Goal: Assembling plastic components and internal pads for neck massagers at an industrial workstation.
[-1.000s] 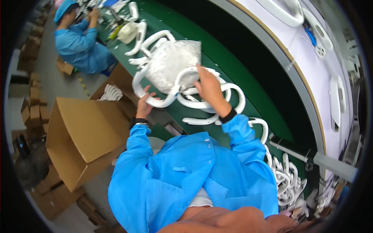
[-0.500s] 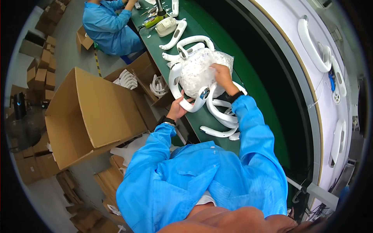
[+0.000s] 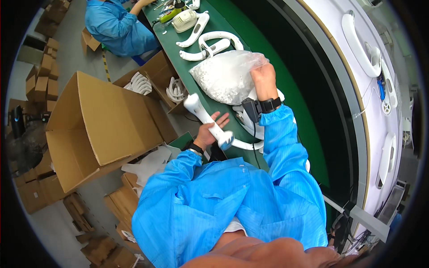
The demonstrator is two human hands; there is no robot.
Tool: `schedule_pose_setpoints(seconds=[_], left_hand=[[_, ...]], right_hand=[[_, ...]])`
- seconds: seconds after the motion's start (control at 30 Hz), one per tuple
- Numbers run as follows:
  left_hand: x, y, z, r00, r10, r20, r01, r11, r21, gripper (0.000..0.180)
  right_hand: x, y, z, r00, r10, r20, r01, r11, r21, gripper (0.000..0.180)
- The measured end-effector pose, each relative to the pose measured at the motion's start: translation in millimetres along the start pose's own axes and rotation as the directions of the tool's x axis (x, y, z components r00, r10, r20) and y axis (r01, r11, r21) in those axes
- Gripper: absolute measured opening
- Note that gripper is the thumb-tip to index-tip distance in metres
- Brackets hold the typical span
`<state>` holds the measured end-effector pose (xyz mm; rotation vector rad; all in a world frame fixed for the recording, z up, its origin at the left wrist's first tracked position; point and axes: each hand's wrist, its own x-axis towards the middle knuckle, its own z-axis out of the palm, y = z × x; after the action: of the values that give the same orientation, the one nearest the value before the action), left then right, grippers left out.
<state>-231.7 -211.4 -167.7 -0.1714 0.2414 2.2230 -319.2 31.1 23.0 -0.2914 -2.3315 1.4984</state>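
Note:
My left hand grips a white curved plastic handle part at the near edge of the green bench; the part's rounded end points up and away. My right hand holds the edge of a clear plastic bag that lies bunched on the bench. A black wrist strap with a clip sits on my right wrist. More white curved parts lie under my right forearm, partly hidden by the blue sleeve.
A big open cardboard box stands on the floor at my left, with smaller boxes of white parts beside it. Another person in blue works at the far end. White parts lie further along the bench and on the white conveyor.
The view swung. My left hand has drawn one white handle part out toward the bench edge. The bag has shifted away from the pile, still held by my right hand.

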Motion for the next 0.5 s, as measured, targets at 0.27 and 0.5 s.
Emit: schedule_pose_setpoints(seconds=[0.27,0.5], left_hand=[[1.1,-36.1,13.3,0.992,-0.127,-0.021,0.129,0.977,0.168,0.047],[6.9,-20.9,40.4,0.970,-0.236,0.055,0.203,0.916,0.346,0.047]], right_hand=[[-13.2,-67.3,24.5,0.988,0.002,-0.154,0.003,1.000,0.028,0.020],[-11.1,-100.2,10.5,0.981,-0.098,-0.169,0.148,0.936,0.318,0.029]])
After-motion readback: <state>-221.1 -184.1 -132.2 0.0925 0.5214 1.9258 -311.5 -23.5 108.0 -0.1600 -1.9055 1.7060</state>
